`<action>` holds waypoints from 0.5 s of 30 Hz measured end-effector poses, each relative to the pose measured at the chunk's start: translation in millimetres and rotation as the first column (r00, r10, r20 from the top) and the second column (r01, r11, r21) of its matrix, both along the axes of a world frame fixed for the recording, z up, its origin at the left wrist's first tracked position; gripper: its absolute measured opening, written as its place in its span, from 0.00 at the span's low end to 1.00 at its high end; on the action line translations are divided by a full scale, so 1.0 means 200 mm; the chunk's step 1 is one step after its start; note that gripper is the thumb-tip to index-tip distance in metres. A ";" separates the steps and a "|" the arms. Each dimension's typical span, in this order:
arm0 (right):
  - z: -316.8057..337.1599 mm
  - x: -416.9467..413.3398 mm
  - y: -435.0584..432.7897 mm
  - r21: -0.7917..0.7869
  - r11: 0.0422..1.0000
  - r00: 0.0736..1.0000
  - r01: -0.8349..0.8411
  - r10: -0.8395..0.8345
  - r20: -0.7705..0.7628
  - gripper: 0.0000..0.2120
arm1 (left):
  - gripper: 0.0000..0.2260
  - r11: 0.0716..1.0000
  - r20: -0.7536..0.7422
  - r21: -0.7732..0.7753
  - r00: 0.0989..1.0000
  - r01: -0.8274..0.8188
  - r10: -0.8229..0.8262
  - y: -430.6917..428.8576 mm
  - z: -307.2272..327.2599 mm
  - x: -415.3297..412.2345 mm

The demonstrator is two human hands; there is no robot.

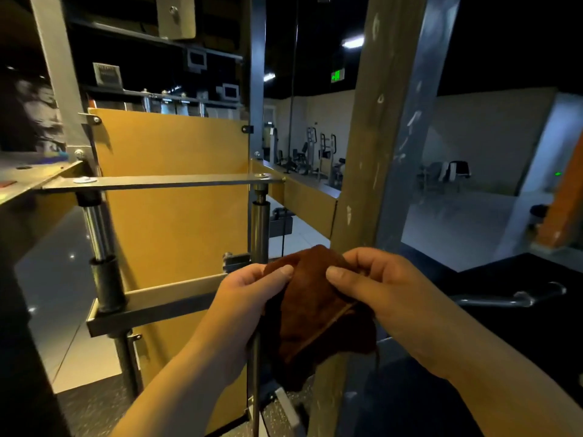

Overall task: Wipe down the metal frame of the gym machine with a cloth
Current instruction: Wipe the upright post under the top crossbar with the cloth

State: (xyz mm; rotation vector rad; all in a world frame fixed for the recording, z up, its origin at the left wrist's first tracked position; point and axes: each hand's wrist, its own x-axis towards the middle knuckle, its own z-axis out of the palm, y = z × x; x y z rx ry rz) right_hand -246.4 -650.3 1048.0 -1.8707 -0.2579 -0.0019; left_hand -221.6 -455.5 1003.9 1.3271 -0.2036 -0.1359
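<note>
lower centre: a dark brown cloth [315,313] is held up between both hands. its upper left edge is pinched by thumb and curled fingers of the left hand [252,291]; its upper right edge is pinched in the same way by the right hand [381,285]. the hands are set close together, thumbs nearly facing, with the cloth bunched and hanging between them. the cloth is seen in front of the foot of the frame [372,137], a scuffed grey upright running from top centre-right down behind the hands; whether cloth and frame touch cannot be told. a vertical rod [261,225] stands just left of the cloth and passes down behind the left hand. a flat crossbar [157,182] is bolted across the rod's top, at mid-left. a yellow panel [170,222] is mounted behind the crossbar. a curved handle [520,298] is seen at lower right. other machines [315,152] stand in the centre background.
</note>
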 end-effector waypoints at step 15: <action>0.54 0.28 -0.14 0.045 0.849 0.168 0.526 -0.156 0.973 0.12 | 0.08 0.791 0.238 -0.469 0.806 -0.394 0.542 -0.32 0.54 0.25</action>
